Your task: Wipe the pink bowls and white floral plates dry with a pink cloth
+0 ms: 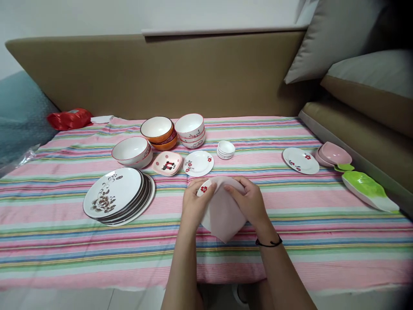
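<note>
In front of me, a white plate with red flowers [205, 221] is held between both hands, tilted up off the striped cloth. A pale pink cloth [227, 213] drapes over most of its face and hangs down to a corner. My left hand [196, 200] grips the plate's left rim, its thumb near a red flower. On the right side, my right hand [250, 200] is closed on the cloth and the rim beneath it, thumb pressing from the front. Just beyond my hands lies another flowered plate [199, 164], flat on the striped cloth.
Left stands a stack of flower-patterned plates [116, 193]. Behind are a large white bowl [132, 150], orange bowls [158, 131], white bowls [190, 129], a square cat dish [167, 163] and small dishes [226, 149]. Right are a plate [300, 161], pink bowls [335, 154] and a green leaf-shaped dish [368, 189].
</note>
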Demonstrator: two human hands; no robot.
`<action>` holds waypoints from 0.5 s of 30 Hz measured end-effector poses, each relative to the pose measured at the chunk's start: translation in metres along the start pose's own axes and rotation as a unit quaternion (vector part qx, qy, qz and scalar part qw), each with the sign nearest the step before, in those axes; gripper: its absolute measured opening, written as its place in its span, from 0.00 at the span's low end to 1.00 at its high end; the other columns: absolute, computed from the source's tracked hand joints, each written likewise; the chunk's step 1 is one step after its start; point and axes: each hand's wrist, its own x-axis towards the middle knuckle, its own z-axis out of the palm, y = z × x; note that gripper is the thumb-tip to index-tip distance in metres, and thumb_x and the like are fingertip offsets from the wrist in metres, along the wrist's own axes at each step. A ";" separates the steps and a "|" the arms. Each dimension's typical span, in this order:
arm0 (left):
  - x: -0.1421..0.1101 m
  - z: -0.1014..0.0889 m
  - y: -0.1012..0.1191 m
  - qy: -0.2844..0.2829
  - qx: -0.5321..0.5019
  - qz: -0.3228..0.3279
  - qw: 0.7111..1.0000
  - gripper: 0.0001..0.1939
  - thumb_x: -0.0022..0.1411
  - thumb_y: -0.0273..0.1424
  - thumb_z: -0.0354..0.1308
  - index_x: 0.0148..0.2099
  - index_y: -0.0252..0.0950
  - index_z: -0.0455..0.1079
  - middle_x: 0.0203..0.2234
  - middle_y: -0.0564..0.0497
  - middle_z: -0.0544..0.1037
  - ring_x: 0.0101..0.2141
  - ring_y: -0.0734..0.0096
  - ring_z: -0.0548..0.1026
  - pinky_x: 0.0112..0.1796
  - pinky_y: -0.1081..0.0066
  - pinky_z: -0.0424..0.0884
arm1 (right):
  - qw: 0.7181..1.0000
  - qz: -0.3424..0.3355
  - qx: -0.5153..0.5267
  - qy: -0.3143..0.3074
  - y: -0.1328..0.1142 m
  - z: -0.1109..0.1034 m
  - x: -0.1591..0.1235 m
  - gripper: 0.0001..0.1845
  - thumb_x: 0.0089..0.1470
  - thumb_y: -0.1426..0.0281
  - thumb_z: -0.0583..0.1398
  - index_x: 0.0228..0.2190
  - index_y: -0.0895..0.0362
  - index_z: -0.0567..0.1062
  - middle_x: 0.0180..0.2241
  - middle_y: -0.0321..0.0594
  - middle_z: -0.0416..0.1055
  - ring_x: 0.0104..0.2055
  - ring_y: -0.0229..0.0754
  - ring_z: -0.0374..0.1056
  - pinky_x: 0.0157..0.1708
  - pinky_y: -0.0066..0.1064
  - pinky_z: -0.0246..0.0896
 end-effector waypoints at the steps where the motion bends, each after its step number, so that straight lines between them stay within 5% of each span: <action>1: 0.000 0.000 0.000 -0.005 0.009 0.006 1.000 0.10 0.52 0.37 0.62 0.29 0.34 0.74 0.34 0.47 0.73 0.36 0.66 0.70 0.37 0.71 0.63 | 1.000 0.001 0.006 0.001 0.000 0.000 0.000 0.15 0.46 0.59 0.63 0.33 0.56 0.75 0.33 0.38 0.74 0.36 0.43 0.67 0.35 0.31 0.61; 7: -0.002 0.001 0.003 -0.034 0.000 -0.061 0.998 0.13 0.52 0.40 0.62 0.29 0.34 0.71 0.19 0.54 0.68 0.22 0.74 0.63 0.22 0.75 0.59 | 1.000 0.001 0.010 -0.003 0.001 0.000 0.001 0.14 0.47 0.59 0.63 0.32 0.57 0.74 0.31 0.36 0.73 0.33 0.42 0.66 0.32 0.29 0.59; 15: -0.005 0.004 0.004 -0.020 0.024 -0.043 0.999 0.11 0.52 0.37 0.60 0.28 0.34 0.68 0.18 0.56 0.66 0.21 0.77 0.61 0.21 0.77 0.57 | 1.000 -0.020 -0.008 -0.016 -0.001 -0.001 0.002 0.13 0.49 0.60 0.61 0.31 0.57 0.73 0.31 0.36 0.72 0.34 0.41 0.65 0.33 0.28 0.59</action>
